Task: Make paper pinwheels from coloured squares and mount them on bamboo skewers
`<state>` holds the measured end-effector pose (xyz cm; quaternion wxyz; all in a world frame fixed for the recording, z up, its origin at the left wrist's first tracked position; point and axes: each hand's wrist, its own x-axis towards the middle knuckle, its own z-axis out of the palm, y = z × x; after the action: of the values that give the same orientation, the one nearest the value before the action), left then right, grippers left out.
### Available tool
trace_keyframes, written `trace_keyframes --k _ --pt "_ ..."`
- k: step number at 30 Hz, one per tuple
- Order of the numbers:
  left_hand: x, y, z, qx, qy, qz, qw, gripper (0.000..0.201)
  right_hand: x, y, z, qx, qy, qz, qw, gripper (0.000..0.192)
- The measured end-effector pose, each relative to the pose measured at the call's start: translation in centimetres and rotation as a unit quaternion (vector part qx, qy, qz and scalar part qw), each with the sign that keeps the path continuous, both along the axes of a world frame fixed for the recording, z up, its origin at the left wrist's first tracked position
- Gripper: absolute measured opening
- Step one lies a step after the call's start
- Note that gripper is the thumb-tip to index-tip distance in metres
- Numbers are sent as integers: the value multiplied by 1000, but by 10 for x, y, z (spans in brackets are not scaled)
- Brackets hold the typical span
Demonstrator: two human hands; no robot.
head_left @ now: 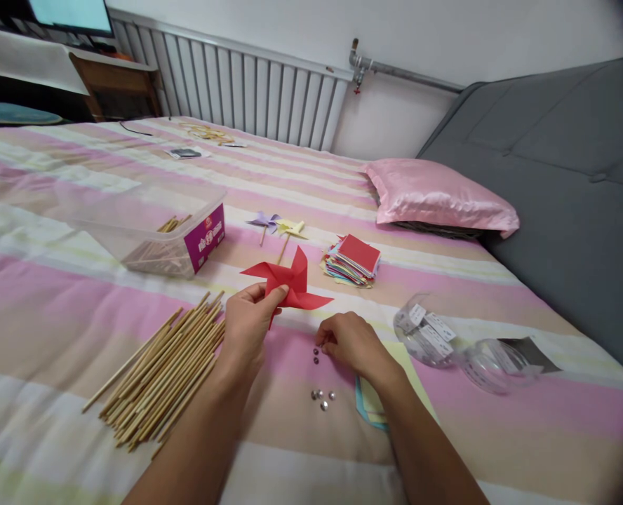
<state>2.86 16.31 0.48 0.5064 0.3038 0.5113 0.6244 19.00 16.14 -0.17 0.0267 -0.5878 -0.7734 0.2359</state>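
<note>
So rn our left hand (248,322) is pinching the red paper pinwheel (289,284) by its lower left edge, thumb on top, holding it up just above the bed (53,308). Right hand (349,344) is curled down on the sheet w/ fingertips pressed together at the nearest of the little silver pins (322,398). Can't tell if one's actually between the fingers yet, too small to see.

Tips for this bit imo: keep the pinwheel pinched near the centre so the four folded corners don't spring apart, and grab only one pin at a time, they look slippery and will prob roll on the soft sheet. Line the point up w/ the middle where the flaps overlap before pushing, and keep the thumb out of the way behind it.

Count, as far as we can see:
- pins: approx 6, two by the right hand, four nearer us
- finished pinwheels further back: 2, purple (264,222) and yellow (290,229), both on sticks
- bundle of wooden sticks (167,368) left of us: too many to count, dozens
- plastic tub (148,224) w/ more sticks: 1
- stack of coloured paper squares (352,261): 1
- clear plastic pin boxes (430,333): 2
- pink pillow (438,198): 1
</note>
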Motion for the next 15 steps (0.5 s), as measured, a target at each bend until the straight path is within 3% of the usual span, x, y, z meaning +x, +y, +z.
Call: trace_keyframes --k 4,7,11,15 --pt "0 0 -1 -3 1 -4 1000 17 -2 -3 0 24 -36 -1 999 19" --pt "0 1 -2 -4 8 -7 1000 17 3 -2 1 29 -7 3 1000 19" --pt "0 0 -1 -1 14 -20 1000 17 23 5 9 76 102 -56 990 16" --pt "3 -2 1 12 27 -17 999 16 36 7 21 133 295 -132 937 6"
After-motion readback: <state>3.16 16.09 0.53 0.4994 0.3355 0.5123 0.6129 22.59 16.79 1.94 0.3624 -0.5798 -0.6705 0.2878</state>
